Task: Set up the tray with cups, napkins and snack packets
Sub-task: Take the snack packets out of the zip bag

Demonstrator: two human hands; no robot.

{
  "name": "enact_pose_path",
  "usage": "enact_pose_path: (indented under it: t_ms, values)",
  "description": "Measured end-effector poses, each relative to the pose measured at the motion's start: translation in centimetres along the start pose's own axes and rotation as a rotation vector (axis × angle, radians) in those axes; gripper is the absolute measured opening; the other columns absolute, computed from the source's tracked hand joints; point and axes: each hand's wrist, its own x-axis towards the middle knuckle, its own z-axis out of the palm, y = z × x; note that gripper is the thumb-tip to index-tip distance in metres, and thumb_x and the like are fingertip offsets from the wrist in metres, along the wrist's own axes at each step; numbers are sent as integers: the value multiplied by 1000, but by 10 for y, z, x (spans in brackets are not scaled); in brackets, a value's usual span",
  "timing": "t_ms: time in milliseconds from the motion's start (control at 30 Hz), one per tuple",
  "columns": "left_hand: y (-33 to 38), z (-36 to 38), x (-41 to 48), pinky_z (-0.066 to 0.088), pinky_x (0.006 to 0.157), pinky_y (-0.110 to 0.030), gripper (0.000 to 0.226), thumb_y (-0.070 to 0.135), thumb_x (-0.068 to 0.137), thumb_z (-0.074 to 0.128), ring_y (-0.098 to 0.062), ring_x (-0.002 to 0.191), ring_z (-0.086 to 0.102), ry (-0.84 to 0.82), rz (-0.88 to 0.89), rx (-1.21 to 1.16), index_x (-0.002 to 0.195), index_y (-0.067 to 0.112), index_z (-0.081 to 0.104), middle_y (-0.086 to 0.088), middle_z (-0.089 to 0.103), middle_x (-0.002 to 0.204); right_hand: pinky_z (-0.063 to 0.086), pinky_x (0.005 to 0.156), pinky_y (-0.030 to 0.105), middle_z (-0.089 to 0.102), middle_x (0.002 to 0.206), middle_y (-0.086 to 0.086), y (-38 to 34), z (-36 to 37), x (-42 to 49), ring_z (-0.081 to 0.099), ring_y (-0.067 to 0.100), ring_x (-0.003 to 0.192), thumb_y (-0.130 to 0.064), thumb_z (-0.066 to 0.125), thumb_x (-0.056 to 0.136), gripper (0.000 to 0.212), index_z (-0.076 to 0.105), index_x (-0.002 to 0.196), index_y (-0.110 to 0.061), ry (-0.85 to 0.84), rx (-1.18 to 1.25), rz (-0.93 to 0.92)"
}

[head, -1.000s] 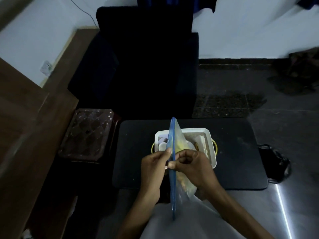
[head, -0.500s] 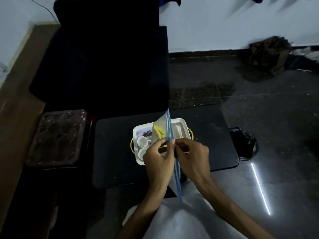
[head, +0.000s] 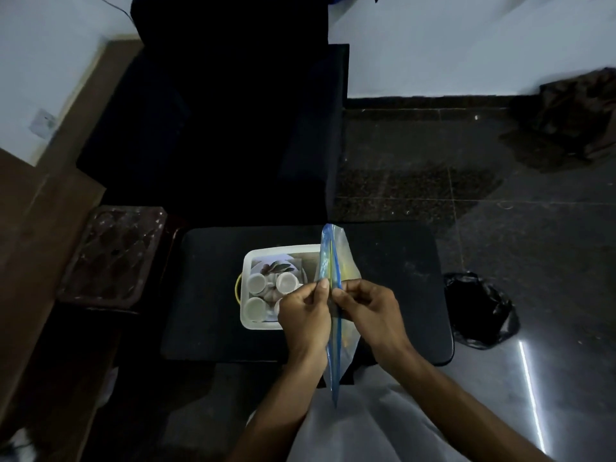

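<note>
A clear zip bag [head: 333,261] with a blue seal strip and something yellow inside stands on edge over the low black table [head: 206,295]. My left hand [head: 305,315] and my right hand [head: 370,311] pinch its blue strip from either side, fingertips nearly touching. Behind the hands sits a white tray [head: 248,261] with yellow handles. Several small white cups [head: 287,281] stand in its left half on a leaf-patterned napkin [head: 273,266]. The bag and my hands hide the tray's right half.
A dark armchair [head: 226,111] stands behind the table. A brown patterned stool [head: 113,255] is at the left, beside a wooden panel [head: 36,228]. A black plastic bag [head: 480,311] lies on the shiny floor at the right, and a dark heap [head: 580,111] by the wall.
The view has swung left and then right, so the tray and table shifted in frame. My hands stay pinched on the bag's blue strip throughout. The cups show more now.
</note>
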Motion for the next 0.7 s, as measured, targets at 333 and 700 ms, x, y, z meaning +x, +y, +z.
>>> enact_pose_path:
  t_ms: [333,700]
  values:
    - [10,60,-9,63,85,-47,22,24,96,68,-23,83,76,92,-158,-83,83,12,80,-4,79,78,58,68,28,74,78,13,-5,-50,28,71,20,72,0,63,91,16,74,81,-5,-36,204,156]
    - [20,79,-11,62,84,-44,26,13,98,63,-24,78,77,70,-320,-294,77,11,79,-9,79,80,59,69,29,72,75,9,-18,-71,34,68,15,68,3,58,91,21,72,78,-5,-41,261,188]
